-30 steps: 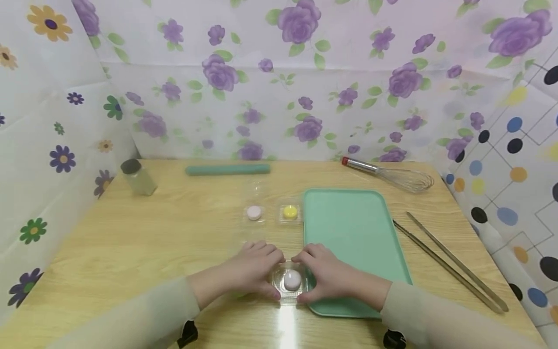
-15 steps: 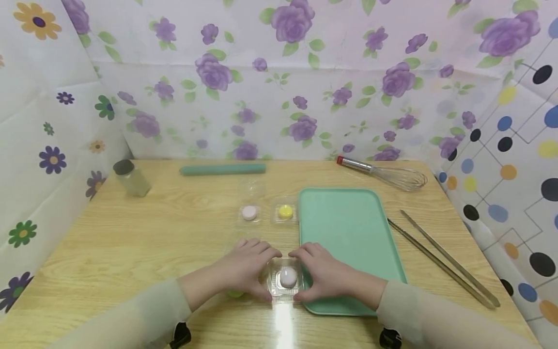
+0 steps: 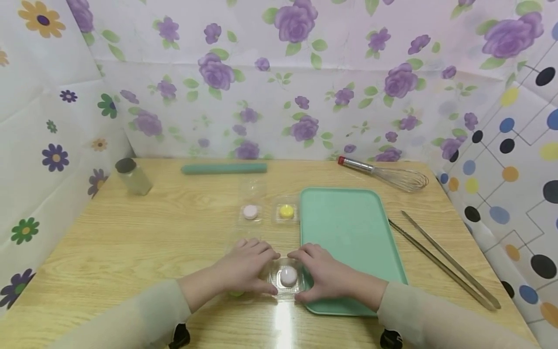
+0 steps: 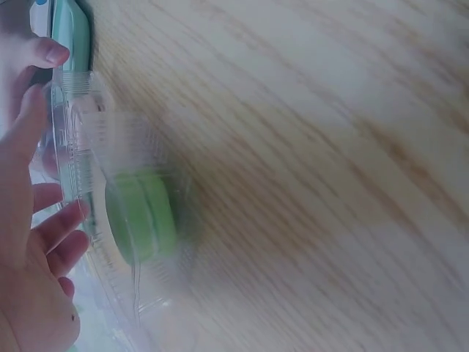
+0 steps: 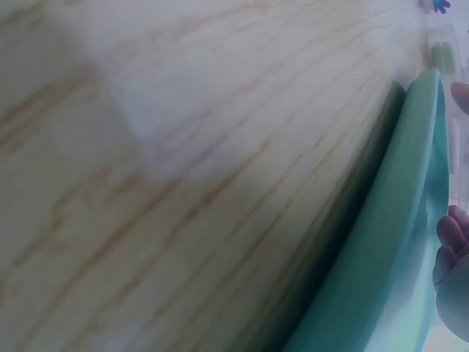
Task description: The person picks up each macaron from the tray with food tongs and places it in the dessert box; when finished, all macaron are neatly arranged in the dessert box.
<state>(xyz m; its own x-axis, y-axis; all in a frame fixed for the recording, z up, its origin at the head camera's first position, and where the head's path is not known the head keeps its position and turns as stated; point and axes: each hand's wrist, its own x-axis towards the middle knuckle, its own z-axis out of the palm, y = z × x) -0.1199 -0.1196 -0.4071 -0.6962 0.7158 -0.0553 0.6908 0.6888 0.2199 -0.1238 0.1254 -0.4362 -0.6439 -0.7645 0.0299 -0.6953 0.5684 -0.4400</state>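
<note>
- As two hands meet at the front of the table [image 3: 144, 242], they frame a clear plastic box [image 3: 285, 293] with a pale round piece [image 3: 288, 277] inside!
- Left hand [image 3: 246, 266]: it curls round the box's left side, thumb at the near corner, fingers at the far one.
- Right hand [image 3: 324, 272]: same hold, mirrored, on the right side; how firmly either presses, one cannot tell.
- And right there, the green tray [image 3: 348, 228], its left edge just beside the box, the right hand over it.
- Look at the left wrist view: a green round piece [image 4: 143, 216] in clear packaging, just beside the left hand's fingers!
- Farther back, a pink piece [image 3: 250, 212], then a yellow piece [image 3: 286, 211], both in clear plastic.
- Out right, metal tongs [image 3: 451, 259]; behind the tray, a whisk [image 3: 375, 169].
- Back left, a teal rod [image 3: 224, 168] and a dark-lidded jar [image 3: 135, 179], tilted in view!
</note>
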